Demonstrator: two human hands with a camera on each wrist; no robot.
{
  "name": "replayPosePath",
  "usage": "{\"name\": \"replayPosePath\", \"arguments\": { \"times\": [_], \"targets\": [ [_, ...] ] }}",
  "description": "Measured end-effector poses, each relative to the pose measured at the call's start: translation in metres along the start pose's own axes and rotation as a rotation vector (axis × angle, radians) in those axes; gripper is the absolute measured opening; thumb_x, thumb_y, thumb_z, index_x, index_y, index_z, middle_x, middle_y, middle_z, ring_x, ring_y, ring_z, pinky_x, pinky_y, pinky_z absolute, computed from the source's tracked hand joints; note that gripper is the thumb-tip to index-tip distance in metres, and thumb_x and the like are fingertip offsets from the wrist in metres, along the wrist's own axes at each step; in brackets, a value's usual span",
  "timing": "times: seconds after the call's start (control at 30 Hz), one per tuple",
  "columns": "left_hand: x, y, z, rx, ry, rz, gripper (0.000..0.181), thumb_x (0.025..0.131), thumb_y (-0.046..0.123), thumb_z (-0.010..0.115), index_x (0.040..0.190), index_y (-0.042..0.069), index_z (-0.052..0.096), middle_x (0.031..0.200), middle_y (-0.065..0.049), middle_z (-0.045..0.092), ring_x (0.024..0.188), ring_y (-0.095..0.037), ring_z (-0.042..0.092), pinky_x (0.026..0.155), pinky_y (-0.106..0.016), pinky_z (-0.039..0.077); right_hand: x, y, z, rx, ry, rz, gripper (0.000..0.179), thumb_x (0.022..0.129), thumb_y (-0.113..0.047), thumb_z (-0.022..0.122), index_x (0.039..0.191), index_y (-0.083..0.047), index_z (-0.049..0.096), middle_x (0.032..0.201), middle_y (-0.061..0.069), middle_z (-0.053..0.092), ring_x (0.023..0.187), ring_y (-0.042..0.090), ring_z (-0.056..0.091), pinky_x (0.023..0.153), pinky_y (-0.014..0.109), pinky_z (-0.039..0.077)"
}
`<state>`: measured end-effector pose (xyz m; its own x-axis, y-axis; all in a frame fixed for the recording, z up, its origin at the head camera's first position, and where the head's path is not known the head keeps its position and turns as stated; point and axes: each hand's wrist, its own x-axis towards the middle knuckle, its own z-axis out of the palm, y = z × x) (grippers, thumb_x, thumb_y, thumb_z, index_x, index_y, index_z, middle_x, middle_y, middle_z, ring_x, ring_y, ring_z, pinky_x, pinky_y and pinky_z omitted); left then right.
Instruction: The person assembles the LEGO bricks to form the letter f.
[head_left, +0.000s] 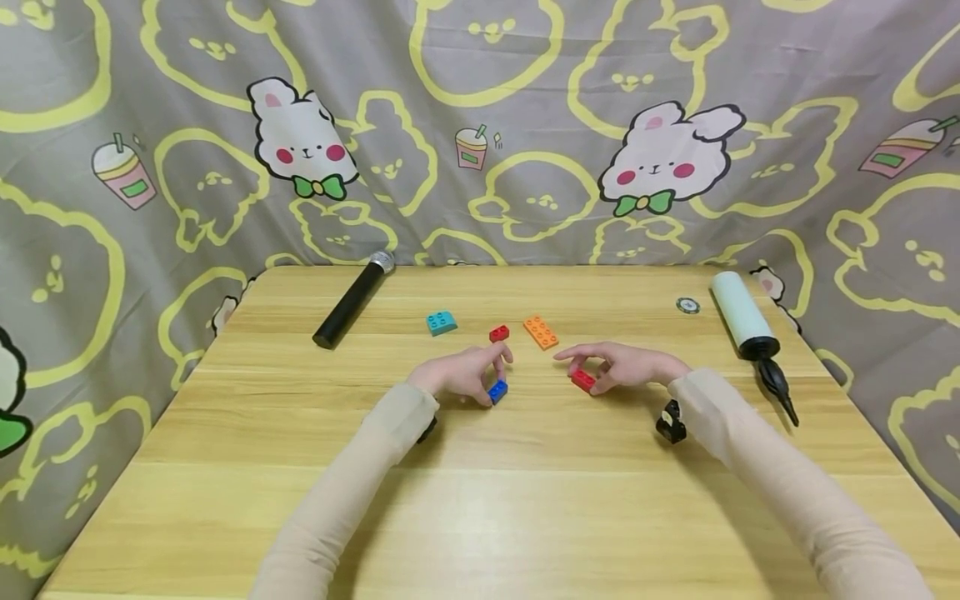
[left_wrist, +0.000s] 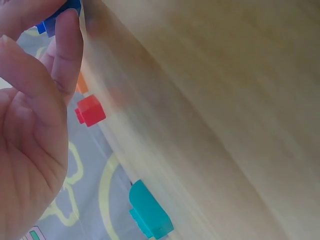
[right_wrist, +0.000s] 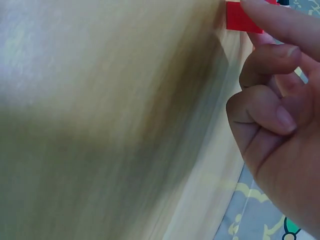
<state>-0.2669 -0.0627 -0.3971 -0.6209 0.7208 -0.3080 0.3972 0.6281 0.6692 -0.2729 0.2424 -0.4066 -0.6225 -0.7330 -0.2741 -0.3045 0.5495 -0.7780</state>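
My left hand (head_left: 467, 372) pinches a small blue toy building brick (head_left: 498, 391) just above or on the table; the gap, if any, is too small to tell. In the left wrist view that blue brick (left_wrist: 62, 15) shows between thumb and fingers at the top corner. A red building brick (head_left: 582, 381) is pinched by my right hand (head_left: 626, 367), its index finger reaching out to the left. Beyond the hands lie another red brick (head_left: 498, 333), an orange flat brick (head_left: 541, 332) and a teal brick (head_left: 442, 322) with a sloped side, all studs up.
A black microphone (head_left: 354, 300) lies at the back left of the wooden table (head_left: 480, 517). On the right are a round chip (head_left: 687, 305) and a pale hand pump (head_left: 742, 315) with a black nozzle. A patterned curtain (head_left: 480, 100) hangs behind the table.
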Motion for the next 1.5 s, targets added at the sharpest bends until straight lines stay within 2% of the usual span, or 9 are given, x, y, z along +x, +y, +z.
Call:
{"name": "replayPosePath", "arguments": {
  "times": [0.23, 0.43, 0.53, 0.73, 0.93, 1.03, 1.17, 1.37, 1.5],
  "targets": [
    [0.001, 0.000, 0.001, 0.006, 0.012, 0.005, 0.064, 0.080, -0.004, 0.072, 0.130, 0.008, 0.034, 0.113, -0.003, 0.053, 0.059, -0.014, 0.052, 0.046, -0.023, 0.045, -0.001, 0.004, 0.001, -0.008, 0.062, 0.000, 0.069, 0.079, 0.006, 0.065, 0.143, -0.004, 0.040, 0.124, 0.018, 0.055, 0.070, 0.013, 0.047, 0.067, 0.025, 0.043],
    [0.005, 0.000, 0.004, 0.027, 0.028, 0.014, 0.061, 0.077, 0.006, 0.078, 0.122, 0.009, 0.037, 0.110, -0.004, 0.053, 0.063, -0.015, 0.050, 0.044, -0.023, 0.044, -0.001, 0.001, 0.006, -0.024, 0.183, 0.028, 0.070, 0.081, -0.011, 0.073, 0.142, -0.003, 0.041, 0.122, 0.017, 0.057, 0.117, 0.032, 0.050, 0.094, 0.047, 0.044],
    [0.005, -0.001, 0.006, 0.011, 0.030, 0.011, 0.062, 0.077, 0.005, 0.079, 0.122, 0.009, 0.036, 0.111, -0.003, 0.052, 0.061, -0.014, 0.051, 0.044, -0.023, 0.044, 0.002, -0.005, 0.010, 0.003, 0.230, 0.031, 0.066, 0.080, -0.015, 0.076, 0.138, -0.004, 0.045, 0.120, 0.014, 0.059, 0.123, 0.035, 0.047, 0.097, 0.050, 0.041],
    [0.001, -0.004, 0.005, -0.012, 0.041, 0.022, 0.059, 0.079, -0.001, 0.075, 0.122, 0.008, 0.036, 0.111, -0.004, 0.053, 0.058, -0.013, 0.053, 0.044, -0.023, 0.044, 0.013, -0.019, 0.019, 0.055, 0.287, -0.008, 0.044, 0.077, -0.016, 0.079, 0.115, -0.004, 0.058, 0.111, 0.011, 0.060, 0.106, 0.028, 0.052, 0.078, 0.032, 0.044],
    [0.000, -0.003, 0.005, -0.009, 0.053, 0.014, 0.058, 0.079, 0.003, 0.075, 0.122, 0.008, 0.037, 0.109, -0.002, 0.054, 0.057, -0.012, 0.051, 0.044, -0.022, 0.043, 0.024, -0.042, 0.034, 0.117, 0.325, -0.044, 0.036, 0.078, -0.013, 0.078, 0.109, -0.005, 0.061, 0.111, 0.013, 0.060, 0.054, 0.009, 0.042, 0.052, 0.021, 0.037],
    [0.000, -0.003, 0.006, -0.014, 0.060, 0.013, 0.058, 0.080, 0.003, 0.075, 0.123, 0.007, 0.037, 0.110, -0.003, 0.054, 0.058, -0.012, 0.052, 0.044, -0.022, 0.044, 0.031, -0.049, 0.042, 0.130, 0.358, -0.076, 0.036, 0.078, -0.012, 0.078, 0.109, -0.003, 0.062, 0.110, 0.014, 0.062, 0.064, 0.015, 0.051, 0.052, 0.022, 0.041],
    [0.000, -0.003, 0.006, -0.001, 0.069, 0.007, 0.058, 0.079, 0.005, 0.076, 0.123, 0.008, 0.037, 0.110, -0.003, 0.055, 0.060, -0.013, 0.053, 0.045, -0.023, 0.045, 0.041, -0.053, 0.055, 0.117, 0.390, -0.083, 0.039, 0.078, -0.011, 0.078, 0.112, -0.001, 0.064, 0.110, 0.015, 0.064, 0.098, 0.026, 0.056, 0.062, 0.025, 0.048],
    [0.001, -0.004, 0.006, 0.030, 0.078, 0.009, 0.056, 0.079, 0.008, 0.077, 0.119, 0.011, 0.039, 0.109, -0.003, 0.055, 0.060, -0.014, 0.051, 0.045, -0.024, 0.046, 0.054, -0.055, 0.073, 0.143, 0.452, -0.032, 0.041, 0.077, -0.011, 0.079, 0.113, 0.001, 0.063, 0.115, 0.018, 0.063, 0.049, 0.005, 0.039, 0.052, 0.020, 0.038],
    [0.002, -0.003, 0.007, 0.033, 0.086, 0.010, 0.055, 0.079, 0.009, 0.078, 0.118, 0.012, 0.039, 0.107, -0.003, 0.056, 0.054, -0.014, 0.049, 0.044, -0.023, 0.045, 0.058, -0.059, 0.081, 0.208, 0.487, -0.023, 0.043, 0.077, -0.010, 0.078, 0.115, 0.002, 0.062, 0.118, 0.020, 0.062, 0.042, 0.003, 0.031, 0.048, 0.019, 0.033]
  ]
}}
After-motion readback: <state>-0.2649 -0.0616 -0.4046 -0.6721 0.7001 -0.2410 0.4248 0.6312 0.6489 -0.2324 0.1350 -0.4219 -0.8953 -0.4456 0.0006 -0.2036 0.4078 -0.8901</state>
